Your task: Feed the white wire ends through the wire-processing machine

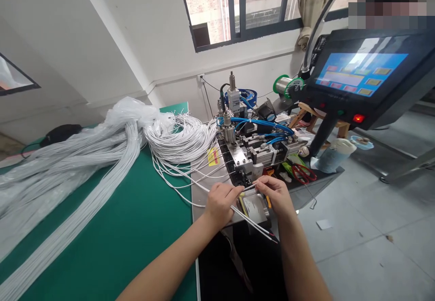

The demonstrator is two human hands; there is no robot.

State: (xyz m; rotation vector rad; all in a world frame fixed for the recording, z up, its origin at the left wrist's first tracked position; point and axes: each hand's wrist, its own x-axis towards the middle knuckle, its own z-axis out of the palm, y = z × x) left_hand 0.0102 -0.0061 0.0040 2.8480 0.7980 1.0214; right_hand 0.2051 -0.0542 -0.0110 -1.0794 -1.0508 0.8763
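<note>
Between my two hands runs a thin white cable (249, 187), just in front of the machine (238, 151) with its metal cylinders and blue air hoses. My left hand (220, 203) is closed around it, and two more white cable ends (256, 226) stick out below that hand, their tips stripped to reddish wires. The fingertips of my right hand (273, 192) pinch the end of the cable. What exactly sits at that pinched tip is too small to tell. Behind my left hand a loose coil of white cables (183, 142) lies on the table.
A long bundle of white cables (102, 201) in plastic wrap crosses the green table mat (152, 246). At the right stand a control screen (360, 74), a solder wire spool (287, 86) and a plastic jug (335, 156). Red-handled scissors (304, 173) lie by the machine. A pixelated patch covers the top right corner.
</note>
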